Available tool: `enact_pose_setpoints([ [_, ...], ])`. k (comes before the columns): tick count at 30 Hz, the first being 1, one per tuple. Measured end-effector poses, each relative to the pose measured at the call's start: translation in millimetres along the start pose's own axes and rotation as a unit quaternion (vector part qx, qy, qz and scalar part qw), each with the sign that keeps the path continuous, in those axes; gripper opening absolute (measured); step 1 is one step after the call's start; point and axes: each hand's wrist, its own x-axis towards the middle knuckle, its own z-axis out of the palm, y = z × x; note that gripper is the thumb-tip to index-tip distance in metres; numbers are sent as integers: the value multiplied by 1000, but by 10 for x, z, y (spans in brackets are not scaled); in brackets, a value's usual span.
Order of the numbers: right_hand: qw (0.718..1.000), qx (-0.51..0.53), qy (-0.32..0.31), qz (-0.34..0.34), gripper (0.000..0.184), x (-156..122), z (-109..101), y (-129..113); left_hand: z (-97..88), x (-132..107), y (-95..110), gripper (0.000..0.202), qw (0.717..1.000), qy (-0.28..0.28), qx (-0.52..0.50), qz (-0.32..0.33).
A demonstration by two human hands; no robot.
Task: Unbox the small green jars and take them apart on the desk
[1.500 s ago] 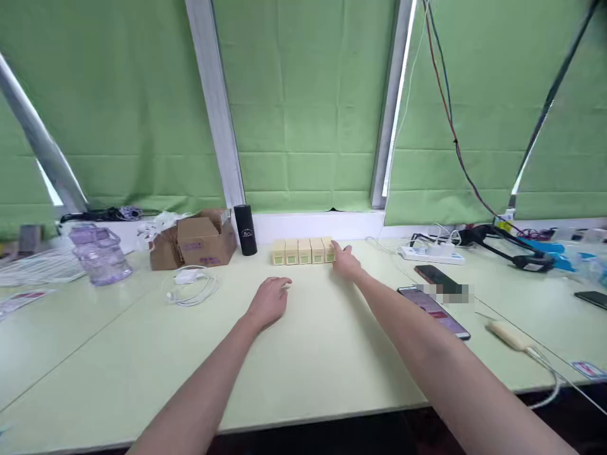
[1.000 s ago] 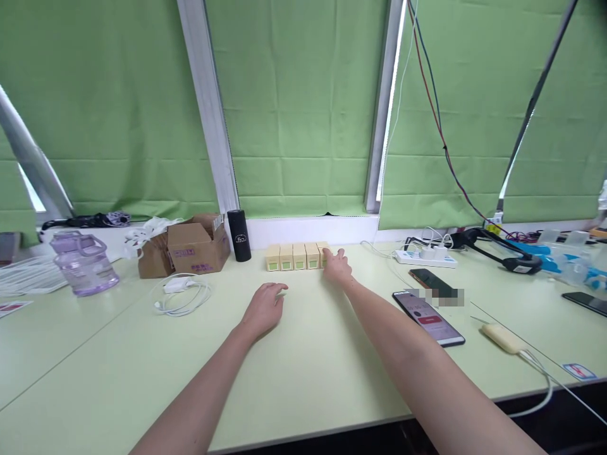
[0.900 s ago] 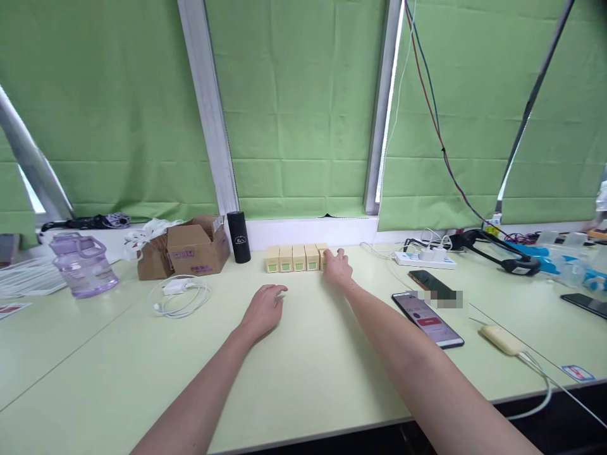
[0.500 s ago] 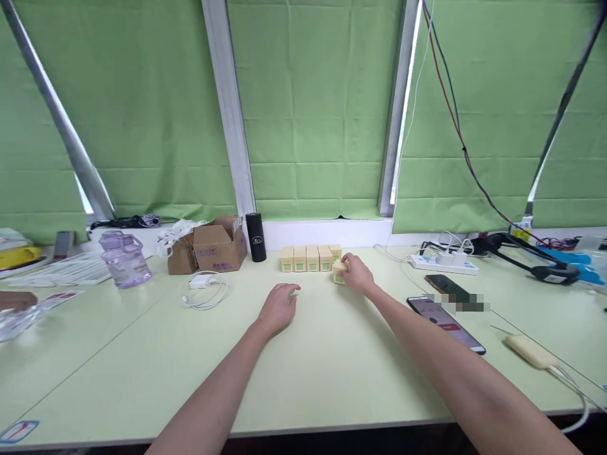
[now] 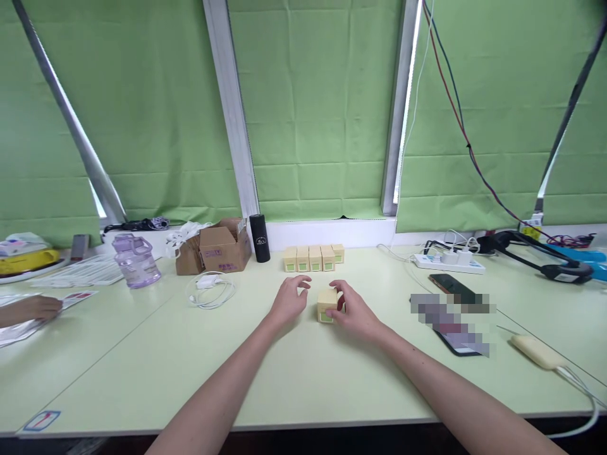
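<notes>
A small pale-yellow box (image 5: 326, 300) with a green label on its front is near the middle of the table. My right hand (image 5: 355, 311) grips it from the right side, thumb at the front and fingers behind. Just left of that box, my left hand (image 5: 290, 301) is empty, thumb and fingers apart, not touching it. Behind both hands stands a row of several matching boxes (image 5: 309, 259), side by side, their green labels facing me. One more box (image 5: 338, 253) sits slightly farther back at the row's right end.
On the left are a white charger with cable (image 5: 208, 281), a brown carton (image 5: 222, 246), a black cylinder (image 5: 259, 238) and a purple bottle (image 5: 137, 262). Another person's hand (image 5: 35, 308) rests at far left. Phones (image 5: 453, 287), a power strip (image 5: 448, 262) and a power bank (image 5: 535, 351) lie right.
My right hand has brought the box from beside the row toward me. My left hand has shifted slightly right, toward it. Another person's hand has come into view at the left.
</notes>
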Motion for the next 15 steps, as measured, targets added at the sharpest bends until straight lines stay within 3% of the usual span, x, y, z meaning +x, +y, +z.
enact_pose_setpoints([
  [5, 999, 49, -16, 18, 65, 3, -46, 142, 106, -2, -21, 39, 998, -6, -57, -10],
  [8, 998, 59, -23, 13, 64, 21, -86, 170, 185, -71, -52, 42, 995, -5, -93, -30],
  [15, 999, 46, -22, -6, 59, 44, -170, 170, 185, -198, -80, 44, 992, -28, -123, 2],
])
